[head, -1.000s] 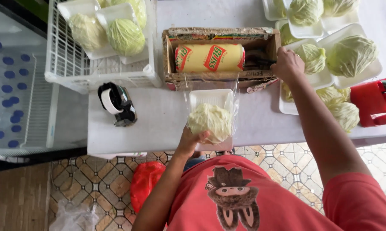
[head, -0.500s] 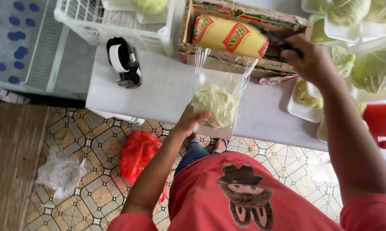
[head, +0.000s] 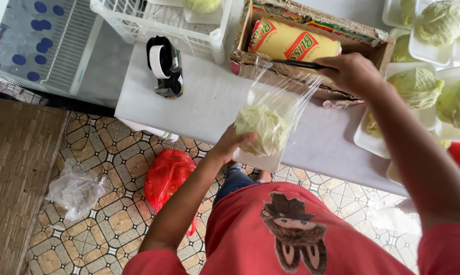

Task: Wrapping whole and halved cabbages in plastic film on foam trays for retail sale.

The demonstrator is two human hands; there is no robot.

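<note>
White worktop (head: 199, 102) over patterned floor tiles. Left hand (head: 231, 145) cups the cabbage tray (head: 263, 133) at the worktop's near edge, fingers curled under. Right hand (head: 353, 74) is closed on a dark blade (head: 296, 64) by the film roll (head: 291, 43). Film likely clingy and flimsy, tray light; support from beneath.

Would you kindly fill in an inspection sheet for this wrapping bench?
Surface: white table, partly bare.
Job's things: cabbage on a white tray; film stretched over it from the roll in its box.
Clutter: tape dispenser, white basket, more trayed cabbages.
Grips: left hand holds the tray; right hand at the box edge.
Cables: nothing seen.
Surroundings: tiled floor, red bag, clear bag.
</note>
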